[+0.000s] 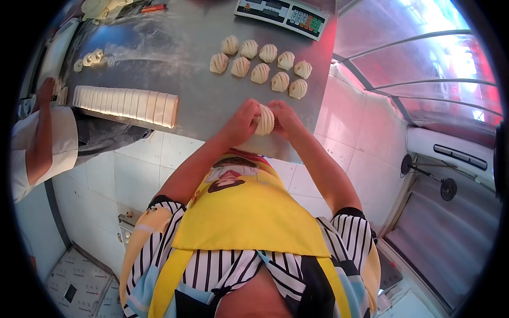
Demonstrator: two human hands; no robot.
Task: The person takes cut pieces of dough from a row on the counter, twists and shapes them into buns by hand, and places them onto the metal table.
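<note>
Both hands meet over the tabletop close to its near right corner, with a ridged dough roll between them. The left hand has its fingers clamped on the roll's left side, and the right hand has its fingers clamped on the upper right side; the roll partly hides the fingertips. The roll's ridges run lengthwise and curve, and its lower end hangs free between the hands, near the near edge. Beyond the hands, toward the right edge, ten shaped rolls lie in two slanting rows of five, their grooved tops facing up, most of them slightly apart. A scale with a keypad and dark display panels sits at the far right corner, beyond the rows. Along the near edge, toward the left, lies a long dough strip, cut crosswise into many narrow pieces that lie side by side. A few small dough pieces are bunched near the left edge, and more pale dough lies toward the far left corner, with a red object to its right. White powder streaks the left part of the surface. A co-worker's hand is by the left edge, well apart from the person's own hands.
</note>
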